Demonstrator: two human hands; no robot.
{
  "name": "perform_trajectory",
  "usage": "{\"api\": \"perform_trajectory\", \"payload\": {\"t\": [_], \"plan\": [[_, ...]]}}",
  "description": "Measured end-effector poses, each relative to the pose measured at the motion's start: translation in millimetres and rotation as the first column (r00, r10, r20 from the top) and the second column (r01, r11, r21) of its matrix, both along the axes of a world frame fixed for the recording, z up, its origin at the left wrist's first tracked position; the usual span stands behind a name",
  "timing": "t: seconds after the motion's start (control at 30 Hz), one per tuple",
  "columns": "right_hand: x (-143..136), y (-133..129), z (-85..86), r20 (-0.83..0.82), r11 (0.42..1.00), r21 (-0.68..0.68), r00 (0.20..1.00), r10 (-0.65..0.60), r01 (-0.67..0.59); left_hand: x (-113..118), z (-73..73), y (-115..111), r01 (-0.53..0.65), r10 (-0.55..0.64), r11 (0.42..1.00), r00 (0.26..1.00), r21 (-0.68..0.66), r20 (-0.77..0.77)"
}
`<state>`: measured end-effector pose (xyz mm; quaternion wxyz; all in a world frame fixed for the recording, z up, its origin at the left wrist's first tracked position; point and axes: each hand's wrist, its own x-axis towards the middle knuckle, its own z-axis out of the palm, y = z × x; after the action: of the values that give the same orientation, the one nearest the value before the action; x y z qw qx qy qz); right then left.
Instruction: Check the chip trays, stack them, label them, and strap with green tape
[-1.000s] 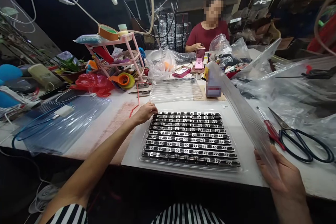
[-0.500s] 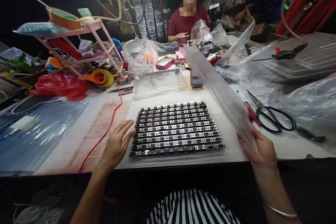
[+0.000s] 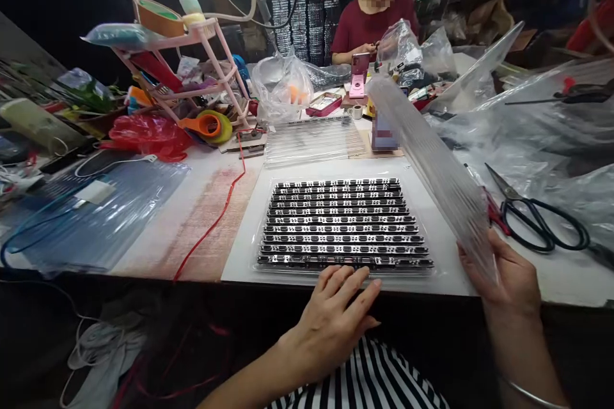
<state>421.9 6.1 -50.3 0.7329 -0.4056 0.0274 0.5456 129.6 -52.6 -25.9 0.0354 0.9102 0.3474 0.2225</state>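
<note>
In the head view, a ribbed clear sheet [image 3: 434,172] is held tilted by the right hand [image 3: 508,275], seemingly so that the connector rows [image 3: 338,229] are left uncovered in the flat central tray [image 3: 432,236]. Its near edge is met by the left hand [image 3: 336,313], fingers loosely spread, nothing gripped.

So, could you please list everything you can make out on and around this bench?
connector strips: about ten, black and silver, in tray
tray: one, clear, front centre
ribbed sheet: one, clear, in right hand
ribbed tray: one, clear, behind
scissors: one pair, dark handles, right
tool: one, red, beside scissors
rack: one, pink, rear left
tape roll: one, orange-brown, on rack
bag: one, red, left
bags: several, clear, rear and right
person: one, dark-red top, rear
left hand: one, bare, at tray's front edge
right hand: one, bare, right
</note>
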Motion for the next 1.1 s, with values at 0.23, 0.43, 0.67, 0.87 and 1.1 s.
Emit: {"api": "perform_trajectory", "payload": {"t": [0.23, 0.43, 0.67, 0.87, 1.1], "plan": [[2.2, -0.2, -2.4, -0.015, 0.999, -0.019, 0.999, 0.038, -0.038, 11.5, -7.3, 3.5, -0.036, 0.036, 0.999, 0.999, 0.007, -0.016], [0.6, -0.5, -0.4, -0.021, 0.999, 0.029, 0.999, 0.044, -0.043, 15.1, -0.3, 6.2, -0.014, 0.015, 1.000, 0.999, -0.012, 0.046], [1.2, -1.0, 0.7, -0.027, 1.000, -0.017, 1.000, 0.006, -0.007, -20.2, 0.0, -4.8, -0.123, 0.121, 0.992, 0.972, -0.004, 0.203], [-8.0, -1.4, 12.6, -0.026, 0.995, -0.071, 0.997, -0.067, 0.065, -44.2, -3.1, -9.5, -0.247, 0.246, 0.968, 0.969, 0.032, 0.033], [-11.8, -1.4, 15.6, 0.037, 0.993, -0.078, 0.996, -0.086, 0.089, -36.0, -4.0, -2.5, -0.277, 0.276, 0.960, 0.960, 0.024, 0.045]]}}
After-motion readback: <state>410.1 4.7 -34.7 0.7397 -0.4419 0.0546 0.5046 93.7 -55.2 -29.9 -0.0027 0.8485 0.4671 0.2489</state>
